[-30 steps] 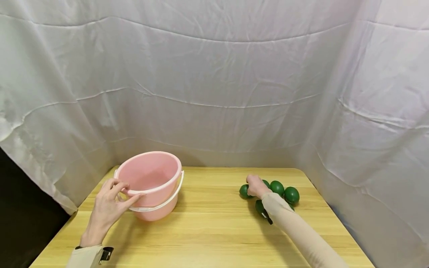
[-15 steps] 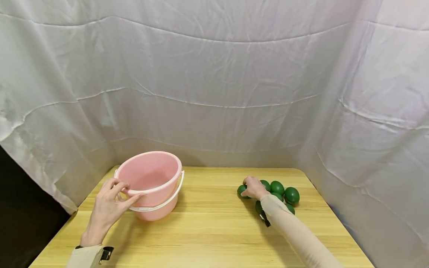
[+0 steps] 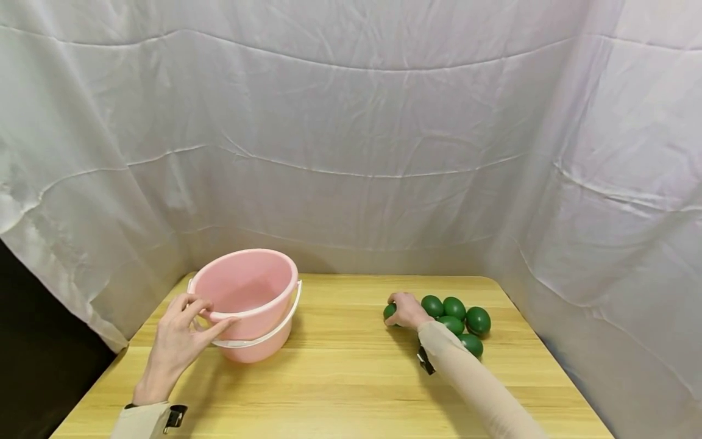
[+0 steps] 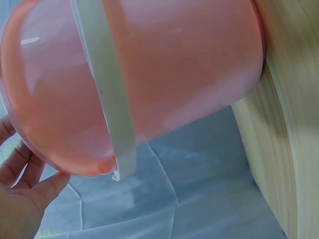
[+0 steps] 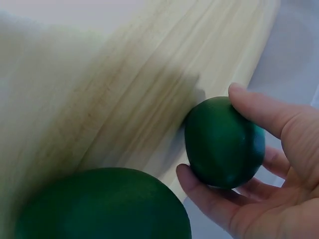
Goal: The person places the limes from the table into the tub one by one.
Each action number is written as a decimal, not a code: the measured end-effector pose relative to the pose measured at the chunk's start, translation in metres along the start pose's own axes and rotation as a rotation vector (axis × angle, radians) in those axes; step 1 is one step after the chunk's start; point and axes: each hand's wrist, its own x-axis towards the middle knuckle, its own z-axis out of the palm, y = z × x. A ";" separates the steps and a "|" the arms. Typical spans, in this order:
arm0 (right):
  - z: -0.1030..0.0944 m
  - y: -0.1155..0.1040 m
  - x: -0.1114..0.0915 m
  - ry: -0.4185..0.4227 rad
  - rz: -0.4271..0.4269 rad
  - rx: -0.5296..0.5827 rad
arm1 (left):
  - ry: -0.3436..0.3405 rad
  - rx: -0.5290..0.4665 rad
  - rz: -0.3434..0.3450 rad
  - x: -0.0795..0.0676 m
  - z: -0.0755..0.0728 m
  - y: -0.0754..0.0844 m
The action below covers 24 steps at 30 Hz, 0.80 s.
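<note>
Pinching bucket (image 3: 255, 321) by rim w/ L hand (image 3: 178, 335); gripping green ovoid (image 5: 224, 144) w/ R hand (image 3: 408, 311), part-blocking other ovoids (image 3: 452, 325) w/ sleeve (image 3: 463, 375), over worktop (image 3: 340, 366).

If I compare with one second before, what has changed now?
The right hand and the green oval object it grips moved slightly left in the head view, away from the other green objects. Whether the grip is new is unclear. The left hand and pink bucket stayed in place.
</note>
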 end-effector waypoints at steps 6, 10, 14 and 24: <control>0.005 -0.004 0.003 -0.006 0.014 -0.031 | 0.010 -0.010 -0.001 0.000 0.000 -0.001; 0.008 -0.004 0.005 -0.011 0.033 -0.035 | 0.002 -0.007 -0.003 -0.001 0.001 -0.001; 0.009 -0.005 0.006 -0.009 0.027 -0.014 | -0.010 -0.004 -0.008 -0.001 0.000 0.000; 0.005 -0.011 0.009 0.084 -0.040 0.056 | -0.008 0.002 -0.006 0.000 -0.002 -0.001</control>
